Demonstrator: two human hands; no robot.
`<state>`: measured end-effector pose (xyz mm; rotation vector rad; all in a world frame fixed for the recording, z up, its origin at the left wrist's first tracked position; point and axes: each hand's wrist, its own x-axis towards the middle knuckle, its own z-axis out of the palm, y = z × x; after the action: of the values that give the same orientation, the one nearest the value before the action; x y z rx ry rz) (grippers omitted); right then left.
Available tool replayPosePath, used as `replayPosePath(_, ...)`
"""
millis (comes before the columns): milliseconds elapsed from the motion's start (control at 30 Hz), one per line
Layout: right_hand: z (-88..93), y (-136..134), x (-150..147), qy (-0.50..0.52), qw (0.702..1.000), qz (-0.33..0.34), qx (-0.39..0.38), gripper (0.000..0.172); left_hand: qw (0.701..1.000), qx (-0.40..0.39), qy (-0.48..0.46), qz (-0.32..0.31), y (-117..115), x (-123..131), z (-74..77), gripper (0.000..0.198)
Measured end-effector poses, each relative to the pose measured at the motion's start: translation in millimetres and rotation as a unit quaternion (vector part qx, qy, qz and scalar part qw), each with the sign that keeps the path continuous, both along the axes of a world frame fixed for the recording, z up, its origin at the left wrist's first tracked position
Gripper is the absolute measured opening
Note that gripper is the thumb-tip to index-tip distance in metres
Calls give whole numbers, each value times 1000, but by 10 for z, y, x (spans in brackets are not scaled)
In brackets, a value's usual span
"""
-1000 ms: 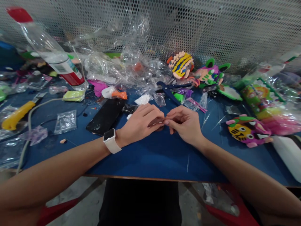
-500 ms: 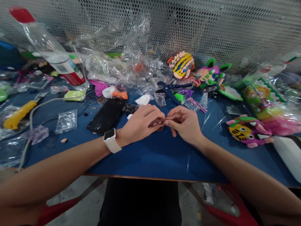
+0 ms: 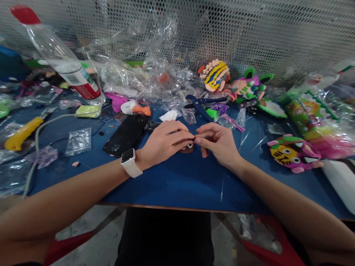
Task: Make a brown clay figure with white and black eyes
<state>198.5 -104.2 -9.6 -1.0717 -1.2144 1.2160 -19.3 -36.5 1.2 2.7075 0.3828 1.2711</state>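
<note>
My left hand (image 3: 169, 141) and my right hand (image 3: 217, 142) meet fingertip to fingertip over the blue table (image 3: 177, 184). The thumb and forefinger of each are pinched together; whatever lies between the tips is too small to make out. Just beneath the left fingers rests a brown clay piece (image 3: 188, 149) with two white-and-black eyes, its upper part hidden by the hand. A white watch is strapped on my left wrist. Behind the left hand lie a black phone (image 3: 126, 135) and a white lump in clear wrap (image 3: 169, 115).
Dark blue pliers (image 3: 198, 107) lie behind the hands, before a heap of clear plastic wrappers (image 3: 152, 81). At left are a yellow utility knife (image 3: 24, 132) and a tilted bottle (image 3: 65, 61). Colourful clay animal faces (image 3: 294, 153) sit at right. The table's front edge is near my lap.
My left fingers have lifted slightly, and the brown clay piece with eyes now shows beneath them. The fingertips of both hands stay pinched together in nearly the same place.
</note>
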Motion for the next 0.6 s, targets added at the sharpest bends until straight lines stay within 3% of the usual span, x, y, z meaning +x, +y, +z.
replayPosePath(600, 12, 1, -12, 12, 999, 37, -7, 32, 998, -17, 17, -53, -5, -2, -10, 17)
